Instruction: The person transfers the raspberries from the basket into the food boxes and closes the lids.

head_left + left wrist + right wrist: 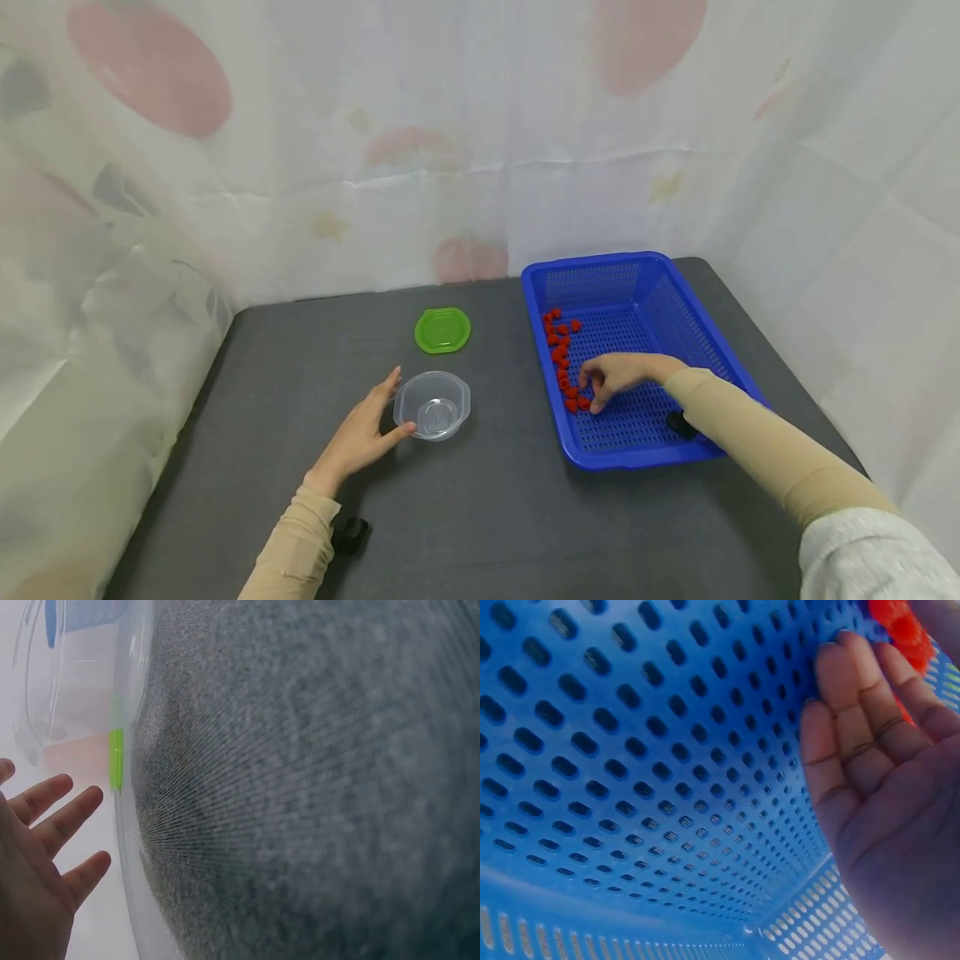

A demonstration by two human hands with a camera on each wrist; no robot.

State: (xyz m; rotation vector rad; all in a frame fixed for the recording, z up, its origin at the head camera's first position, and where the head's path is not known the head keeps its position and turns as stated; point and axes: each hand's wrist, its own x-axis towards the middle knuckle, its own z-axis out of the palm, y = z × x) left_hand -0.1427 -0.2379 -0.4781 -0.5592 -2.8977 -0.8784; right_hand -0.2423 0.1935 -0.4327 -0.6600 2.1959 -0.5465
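In the head view my left hand (365, 429) is beside a clear plastic bowl (432, 407), fingers spread and thumb apart, fingertips right at its rim. The left wrist view shows the same spread fingers (82, 817) near the bowl's wall (133, 667). My right hand (618, 377) reaches down into a blue perforated basket (551, 429), with thumb and forefinger at the red raspberries (564, 379) along its left side. In the right wrist view the other fingers (855, 705) lie loosely bent near the basket floor, and raspberries (904, 634) show between thumb and forefinger.
A green lid (442, 331) lies flat behind the bowl on the dark grey table (480, 517). A patterned white curtain (465, 167) hangs along the back and both sides. Black wrist devices (350, 535) are on both arms; the right one is over the basket.
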